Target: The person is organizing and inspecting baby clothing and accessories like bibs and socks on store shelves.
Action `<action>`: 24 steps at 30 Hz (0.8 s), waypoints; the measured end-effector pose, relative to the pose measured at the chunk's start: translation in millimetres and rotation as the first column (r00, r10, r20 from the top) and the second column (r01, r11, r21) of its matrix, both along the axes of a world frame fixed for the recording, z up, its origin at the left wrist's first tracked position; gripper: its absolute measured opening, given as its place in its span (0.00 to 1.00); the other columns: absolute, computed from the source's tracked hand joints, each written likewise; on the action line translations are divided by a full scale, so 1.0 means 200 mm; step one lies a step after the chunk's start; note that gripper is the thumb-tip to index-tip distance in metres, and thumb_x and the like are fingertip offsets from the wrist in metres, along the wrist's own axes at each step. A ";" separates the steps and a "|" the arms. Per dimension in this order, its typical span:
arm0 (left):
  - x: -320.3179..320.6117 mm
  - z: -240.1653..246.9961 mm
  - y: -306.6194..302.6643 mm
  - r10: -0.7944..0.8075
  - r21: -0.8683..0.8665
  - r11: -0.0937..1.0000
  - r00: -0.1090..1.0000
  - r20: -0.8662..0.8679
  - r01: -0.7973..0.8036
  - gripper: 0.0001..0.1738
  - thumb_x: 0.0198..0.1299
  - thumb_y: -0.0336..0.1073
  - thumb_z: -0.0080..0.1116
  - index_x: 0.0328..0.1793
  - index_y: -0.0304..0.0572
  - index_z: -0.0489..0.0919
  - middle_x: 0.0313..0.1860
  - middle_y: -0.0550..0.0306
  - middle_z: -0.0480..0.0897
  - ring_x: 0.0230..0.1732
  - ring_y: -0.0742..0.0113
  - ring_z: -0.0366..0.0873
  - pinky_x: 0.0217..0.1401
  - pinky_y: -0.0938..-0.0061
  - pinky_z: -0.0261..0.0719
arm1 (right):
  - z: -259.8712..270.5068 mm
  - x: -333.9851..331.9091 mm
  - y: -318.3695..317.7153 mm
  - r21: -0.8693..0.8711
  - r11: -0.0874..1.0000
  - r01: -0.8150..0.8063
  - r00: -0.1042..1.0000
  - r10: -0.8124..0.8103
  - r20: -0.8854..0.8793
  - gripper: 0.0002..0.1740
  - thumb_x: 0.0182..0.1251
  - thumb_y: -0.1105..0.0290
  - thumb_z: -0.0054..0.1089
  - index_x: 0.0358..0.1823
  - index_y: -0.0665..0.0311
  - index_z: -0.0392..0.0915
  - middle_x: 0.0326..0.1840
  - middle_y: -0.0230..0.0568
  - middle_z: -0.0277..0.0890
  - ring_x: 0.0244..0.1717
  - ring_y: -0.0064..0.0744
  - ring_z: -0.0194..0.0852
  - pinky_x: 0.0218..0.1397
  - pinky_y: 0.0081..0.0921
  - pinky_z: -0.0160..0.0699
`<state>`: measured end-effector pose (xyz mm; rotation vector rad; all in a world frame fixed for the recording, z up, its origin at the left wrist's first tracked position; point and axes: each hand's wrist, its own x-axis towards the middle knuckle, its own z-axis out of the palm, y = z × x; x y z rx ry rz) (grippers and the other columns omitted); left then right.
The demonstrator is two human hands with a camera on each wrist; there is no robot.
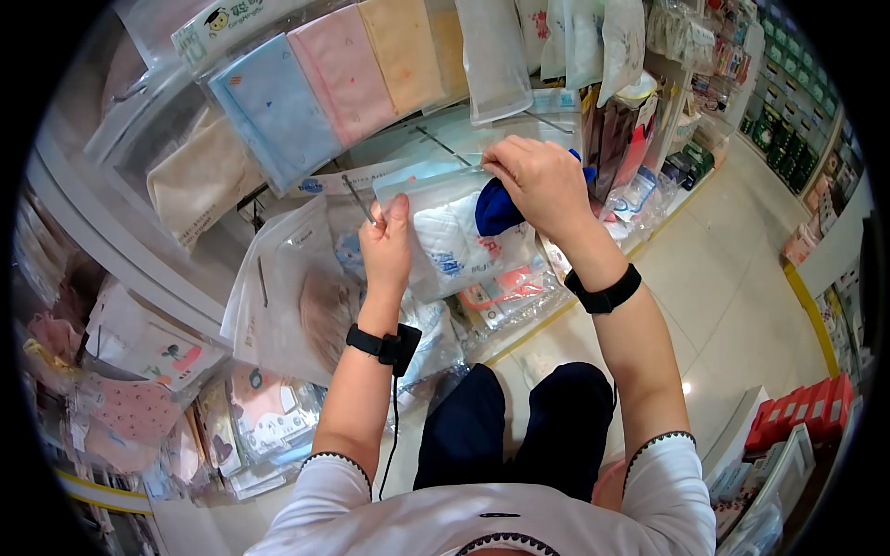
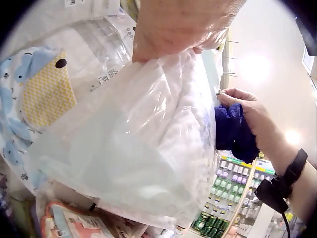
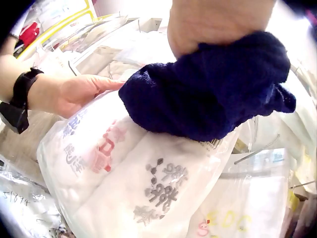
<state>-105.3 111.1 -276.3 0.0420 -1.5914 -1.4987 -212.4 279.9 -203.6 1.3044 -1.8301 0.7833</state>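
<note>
A clear plastic package [image 1: 464, 243] with white folded cloth and coloured prints is held up before the rack. The left hand [image 1: 386, 248] grips its left edge, thumb up, beside a metal hook. At its top right edge the right hand [image 1: 540, 181] pinches the package, with a dark blue cloth [image 1: 498, 208] held under the palm. In the right wrist view the blue cloth [image 3: 208, 89] hangs over the package [image 3: 133, 173], and the left hand [image 3: 81, 94] touches the package's far side. The left wrist view shows the right hand [image 2: 247, 111] at the upper edge.
Packs of blue, pink and yellow cloths [image 1: 348, 79] hang above. Metal hooks [image 1: 443, 145] stick out from the rack. More bagged goods [image 1: 297, 287] hang at the left. Red boxes [image 1: 799, 412] stand at the lower right, beyond the tiled floor [image 1: 709, 269].
</note>
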 end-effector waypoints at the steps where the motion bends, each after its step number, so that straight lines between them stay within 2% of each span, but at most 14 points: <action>1: 0.00 0.00 0.00 0.010 0.007 1.000 1.000 0.013 -0.010 0.16 0.65 0.41 0.51 0.49 0.35 0.78 0.42 0.62 0.79 0.44 0.78 0.70 0.52 0.82 0.64 | 0.00 0.00 0.00 -0.003 1.000 0.000 1.000 0.000 0.006 0.05 0.56 0.66 0.57 0.29 0.58 0.75 0.27 0.32 0.74 0.30 0.36 0.74 0.32 0.30 0.67; 6: -0.01 -0.06 -0.08 0.007 -0.008 1.000 0.997 0.070 -0.006 0.13 0.64 0.40 0.52 0.40 0.36 0.78 0.36 0.65 0.78 0.39 0.80 0.68 0.45 0.82 0.66 | 0.00 -0.05 -0.03 0.073 0.997 0.031 0.994 -0.038 0.102 0.07 0.57 0.64 0.56 0.31 0.58 0.76 0.27 0.33 0.76 0.33 0.37 0.75 0.36 0.32 0.70; 9: -0.02 -0.05 -0.06 0.081 -0.082 0.994 0.996 0.045 -0.077 0.13 0.64 0.40 0.52 0.37 0.35 0.76 0.32 0.67 0.76 0.35 0.80 0.66 0.41 0.83 0.65 | -0.03 -0.08 -0.05 0.111 0.993 -0.030 0.953 -0.005 0.303 0.10 0.58 0.62 0.55 0.35 0.58 0.78 0.32 0.36 0.76 0.37 0.39 0.75 0.41 0.32 0.71; 12: -0.02 -0.03 -0.04 0.078 -0.026 0.997 0.996 0.041 -0.077 0.13 0.64 0.39 0.52 0.39 0.34 0.76 0.33 0.67 0.76 0.35 0.81 0.66 0.40 0.84 0.65 | -0.05 -0.14 -0.02 -0.056 0.997 -0.046 0.942 0.062 0.331 0.11 0.58 0.63 0.54 0.39 0.58 0.78 0.39 0.39 0.75 0.40 0.42 0.75 0.45 0.32 0.71; 14: -0.04 -0.05 -0.07 0.032 0.026 0.999 0.998 0.053 -0.033 0.13 0.64 0.39 0.51 0.41 0.34 0.76 0.35 0.66 0.77 0.37 0.81 0.67 0.43 0.84 0.65 | -0.05 -0.22 0.04 -0.191 0.981 -0.034 0.915 0.107 0.390 0.10 0.58 0.70 0.54 0.40 0.64 0.77 0.41 0.44 0.74 0.46 0.40 0.73 0.49 0.24 0.69; 15: -0.04 -0.06 -0.08 0.007 0.054 0.998 0.998 0.057 -0.010 0.13 0.64 0.39 0.51 0.42 0.35 0.76 0.37 0.66 0.77 0.38 0.81 0.68 0.44 0.84 0.65 | -0.06 -0.28 0.06 -0.161 0.987 -0.013 0.872 0.091 0.481 0.11 0.60 0.72 0.53 0.43 0.66 0.77 0.43 0.39 0.76 0.47 0.31 0.73 0.51 0.21 0.68; 16: -0.05 -0.07 -0.08 -0.020 0.086 0.996 0.999 0.039 0.017 0.13 0.64 0.39 0.51 0.42 0.35 0.76 0.38 0.66 0.77 0.39 0.81 0.68 0.45 0.84 0.65 | -0.08 -0.35 0.07 -0.192 0.976 -0.104 0.754 0.203 0.625 0.12 0.61 0.71 0.52 0.44 0.66 0.77 0.43 0.38 0.76 0.47 0.29 0.72 0.51 0.20 0.67; 18: -0.05 -0.09 -0.08 -0.079 0.139 0.987 0.997 0.003 0.078 0.13 0.64 0.40 0.51 0.43 0.37 0.77 0.39 0.66 0.78 0.41 0.81 0.69 0.46 0.84 0.65 | -0.12 -0.44 0.09 -0.306 0.919 -0.247 0.417 0.386 0.823 0.13 0.62 0.71 0.51 0.46 0.67 0.76 0.44 0.35 0.76 0.46 0.23 0.71 0.51 0.19 0.66; 19: -0.06 -0.10 -0.10 -0.087 0.151 0.985 0.996 -0.001 0.086 0.13 0.64 0.40 0.51 0.43 0.37 0.77 0.39 0.66 0.78 0.40 0.80 0.69 0.47 0.85 0.65 | -0.15 -0.45 0.10 -0.265 0.922 -0.283 0.429 0.369 0.824 0.14 0.64 0.72 0.48 0.48 0.68 0.76 0.44 0.31 0.76 0.45 0.18 0.69 0.50 0.17 0.66; 20: -0.07 -0.10 -0.10 -0.096 0.160 0.983 0.995 -0.006 0.096 0.13 0.64 0.40 0.52 0.44 0.37 0.77 0.39 0.66 0.78 0.40 0.80 0.70 0.47 0.85 0.65 | -0.17 -0.46 0.10 -0.172 0.943 -0.286 0.423 0.285 0.860 0.15 0.64 0.74 0.47 0.49 0.68 0.75 0.44 0.31 0.75 0.43 0.17 0.69 0.48 0.16 0.67; 22: -0.08 -0.10 -0.11 -0.110 0.179 0.978 0.994 -0.010 0.110 0.14 0.64 0.41 0.52 0.44 0.37 0.78 0.40 0.65 0.78 0.40 0.80 0.70 0.47 0.84 0.65 | -0.27 -0.55 0.06 -0.156 0.925 -0.346 0.285 0.263 0.922 0.16 0.63 0.74 0.46 0.52 0.67 0.73 0.43 0.30 0.75 0.41 0.17 0.69 0.46 0.15 0.67; 23: -0.08 -0.10 -0.12 -0.116 0.182 0.977 0.993 -0.003 0.115 0.14 0.63 0.41 0.53 0.44 0.37 0.78 0.40 0.64 0.78 0.40 0.79 0.70 0.47 0.84 0.66 | -0.29 -0.57 0.09 -0.188 0.891 -0.413 0.179 0.282 0.942 0.18 0.64 0.72 0.48 0.56 0.67 0.71 0.45 0.30 0.75 0.42 0.18 0.71 0.47 0.15 0.69; 24: -0.07 -0.09 -0.12 -0.120 0.187 0.975 0.993 0.004 0.118 0.15 0.63 0.42 0.53 0.44 0.36 0.78 0.40 0.64 0.79 0.41 0.78 0.71 0.47 0.83 0.66 | -0.28 -0.57 0.11 -0.220 0.883 -0.414 0.102 0.285 0.953 0.18 0.65 0.72 0.49 0.56 0.66 0.70 0.46 0.31 0.75 0.43 0.18 0.71 0.48 0.15 0.69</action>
